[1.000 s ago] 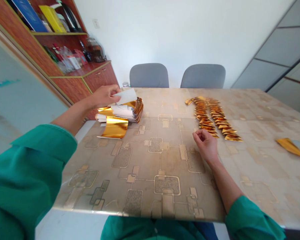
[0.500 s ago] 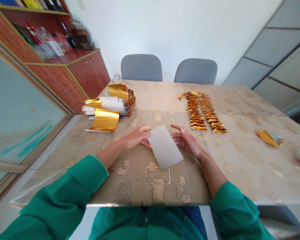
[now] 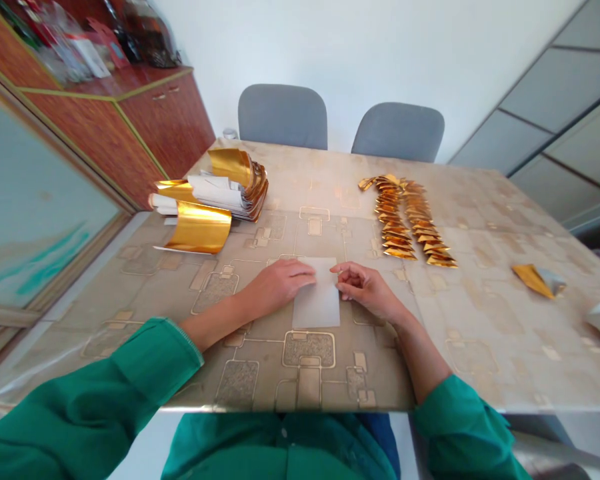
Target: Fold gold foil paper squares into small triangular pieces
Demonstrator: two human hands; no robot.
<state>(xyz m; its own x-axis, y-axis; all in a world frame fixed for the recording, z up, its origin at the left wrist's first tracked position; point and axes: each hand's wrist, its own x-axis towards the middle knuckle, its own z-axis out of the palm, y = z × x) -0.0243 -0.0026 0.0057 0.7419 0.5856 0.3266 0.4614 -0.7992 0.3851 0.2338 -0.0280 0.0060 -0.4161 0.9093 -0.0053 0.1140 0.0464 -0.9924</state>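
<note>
A white sheet of paper [image 3: 319, 300] lies flat on the counter [image 3: 480, 333], right in front of the person. Its long side runs from 12 o'clock to 6 o'clock, away from the body. The left hand [image 3: 275, 285] rests on the sheet's left edge with its fingers flat and close together, pressing down. The right hand [image 3: 363, 287] sits at the sheet's top right corner, at about 1 o'clock, with its fingers bent and pinched together at the edge. Both hands touch the paper, one on each side. A pile of gold and white sheets [image 3: 213, 197] sits far off at 10 o'clock. Two rows of folded gold pieces [image 3: 407, 220] lie at 1 o'clock, well apart from the hands.
</note>
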